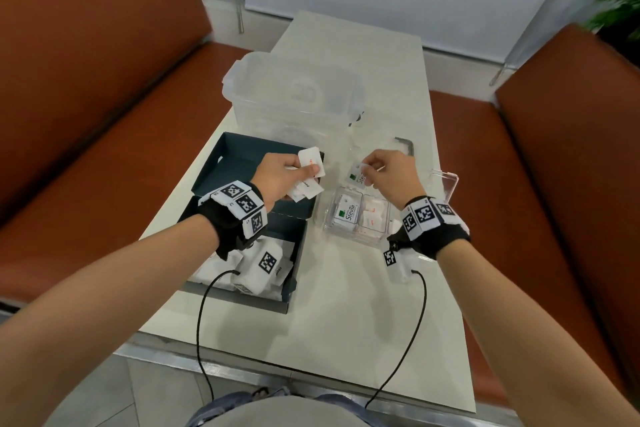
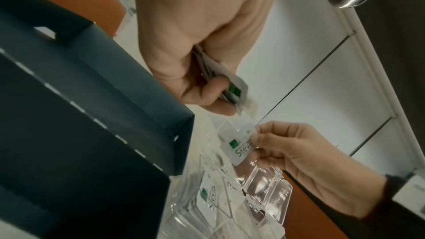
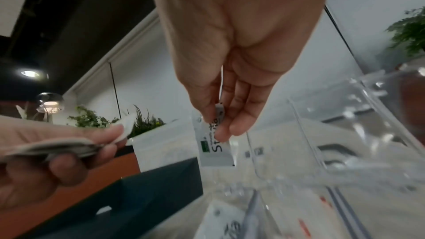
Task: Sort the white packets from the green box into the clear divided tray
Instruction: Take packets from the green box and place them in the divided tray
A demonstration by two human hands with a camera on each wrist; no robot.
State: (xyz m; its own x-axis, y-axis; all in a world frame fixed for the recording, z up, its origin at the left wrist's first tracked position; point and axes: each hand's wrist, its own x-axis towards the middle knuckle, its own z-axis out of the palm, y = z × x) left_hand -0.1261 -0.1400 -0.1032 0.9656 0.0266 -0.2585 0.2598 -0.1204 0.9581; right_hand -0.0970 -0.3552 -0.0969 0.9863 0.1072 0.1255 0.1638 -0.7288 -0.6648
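An orange-brown bench seat [image 1: 104, 87] runs along the worktop's [image 1: 346, 322] left edge. Just inside that edge sits the dark green box [image 1: 242, 156], lid flap open, with loose white packets [image 1: 277, 267] lying in its near half. Over the box, the left hand [image 1: 277, 177] is curled round a fanned stack of packets [image 1: 310, 180], thumb pressed on top; the left wrist view shows the stack [image 2: 230, 83] wedged between thumb and bent fingers. Behind the box, toward the far edge, stands a large clear lidded tub [image 1: 294, 94], close to the hands. To the right, the right hand [image 1: 391, 173] pinches one Stevia packet [image 1: 356, 177] between thumb and fingertips, hanging it above the clear divided tray [image 1: 332, 229]. The tray's left compartment holds a stack of Stevia packets [image 1: 346, 213]; the next compartment holds red-printed packets [image 1: 374, 215]. The tray's hinged clear lid [image 1: 446, 184] stands open toward the right edge, with a dark L-shaped key [image 1: 407, 144] lying beyond it. A second orange-brown seat [image 1: 554, 184] flanks the right edge.
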